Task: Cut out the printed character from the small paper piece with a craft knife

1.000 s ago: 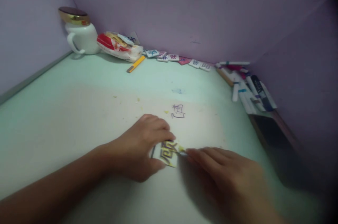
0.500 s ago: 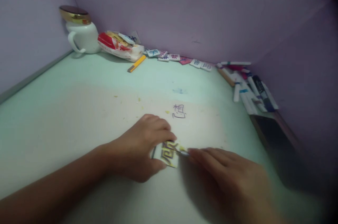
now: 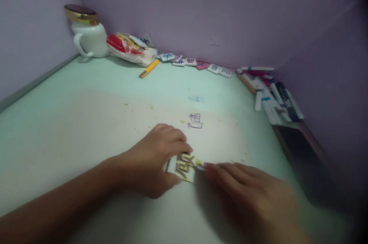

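A small white tile [image 3: 184, 167] with a dark character edged in yellow lies on the table in front of me. My left hand [image 3: 156, 159] grips it between thumb and fingers, from its left side. My right hand [image 3: 250, 194] pinches a thin metal-tipped tool [image 3: 200, 167], whose tip touches the tile's right part. The tool's rear is hidden by the hand. Yellow shavings cling near the tip. Beyond my left hand a purple character [image 3: 195, 121] is written on the pale table surface [image 3: 100, 121], with yellow crumbs scattered beside it.
A white mug [image 3: 90, 40] with a gold-rimmed lid, a red-and-white packet [image 3: 129, 50], a yellow cutter [image 3: 149, 68] and several character tiles [image 3: 190, 61] line the back wall. Markers [image 3: 270, 98] and a dark phone [image 3: 301, 148] lie along the right.
The tool tip in my right hand has shifted slightly to the right across the tile. My left hand and the tile have barely moved.
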Action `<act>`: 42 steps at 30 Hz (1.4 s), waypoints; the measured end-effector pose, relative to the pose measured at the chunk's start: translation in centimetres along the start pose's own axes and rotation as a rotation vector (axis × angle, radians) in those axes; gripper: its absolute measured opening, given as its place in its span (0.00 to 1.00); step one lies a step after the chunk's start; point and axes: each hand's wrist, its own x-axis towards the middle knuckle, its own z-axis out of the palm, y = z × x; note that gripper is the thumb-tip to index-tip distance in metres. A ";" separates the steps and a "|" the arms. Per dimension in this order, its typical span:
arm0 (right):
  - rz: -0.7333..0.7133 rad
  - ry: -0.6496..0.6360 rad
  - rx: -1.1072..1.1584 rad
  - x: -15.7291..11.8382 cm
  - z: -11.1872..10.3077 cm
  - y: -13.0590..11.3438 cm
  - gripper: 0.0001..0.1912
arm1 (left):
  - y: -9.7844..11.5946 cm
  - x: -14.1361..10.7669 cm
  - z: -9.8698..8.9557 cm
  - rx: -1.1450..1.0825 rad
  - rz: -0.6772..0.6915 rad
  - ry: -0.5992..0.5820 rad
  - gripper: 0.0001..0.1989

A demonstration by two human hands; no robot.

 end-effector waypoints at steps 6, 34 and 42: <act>-0.017 0.003 -0.037 -0.1 -0.1 -0.3 0.20 | 0.0 0.0 0.1 0.010 -0.007 -0.006 0.20; 0.050 0.295 0.097 -1.4 2.5 -0.8 0.13 | 0.1 -0.1 0.5 0.003 -0.018 0.073 0.13; 0.025 0.323 0.112 -1.4 3.0 -1.2 0.13 | 0.2 -0.3 0.6 0.009 0.006 0.111 0.13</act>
